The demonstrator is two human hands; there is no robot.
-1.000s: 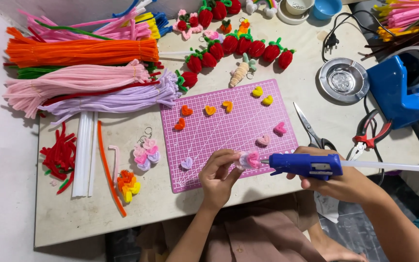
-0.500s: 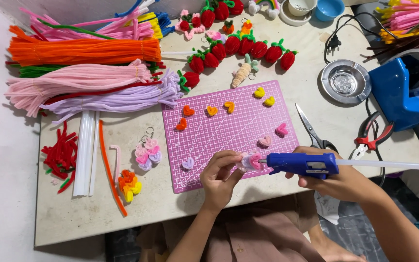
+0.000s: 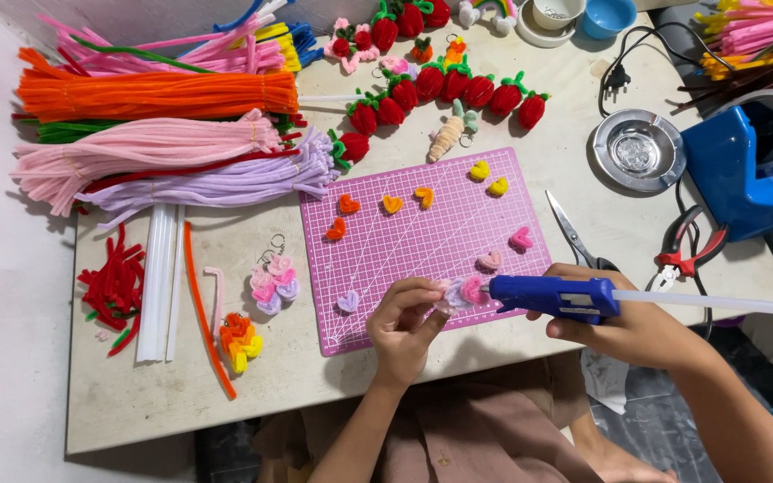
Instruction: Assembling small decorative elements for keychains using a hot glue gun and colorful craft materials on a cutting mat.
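Observation:
My left hand (image 3: pixel 402 324) pinches a small pink and lilac pipe-cleaner heart piece (image 3: pixel 461 292) over the front right corner of the purple cutting mat (image 3: pixel 404 250). In my right hand (image 3: pixel 630 322) is a blue glue gun (image 3: pixel 555 295), with a white glue stick (image 3: pixel 717 304) sticking out to the right. Its nozzle touches the held piece. Small orange, yellow, pink and lilac hearts (image 3: pixel 389 205) lie scattered on the mat.
Bundles of orange, pink and lilac pipe cleaners (image 3: pixel 154 134) fill the far left. Red strawberry charms (image 3: pixel 445 85), scissors (image 3: pixel 574 234), red pliers (image 3: pixel 686 255), a metal dish (image 3: pixel 637 150), a blue tape dispenser (image 3: pixel 744 170), white glue sticks (image 3: pixel 158 282) and a finished heart keyring (image 3: pixel 272 282) lie around the mat.
Both hands drifted slightly right with the held piece and glue gun; the nozzle stays against the piece.

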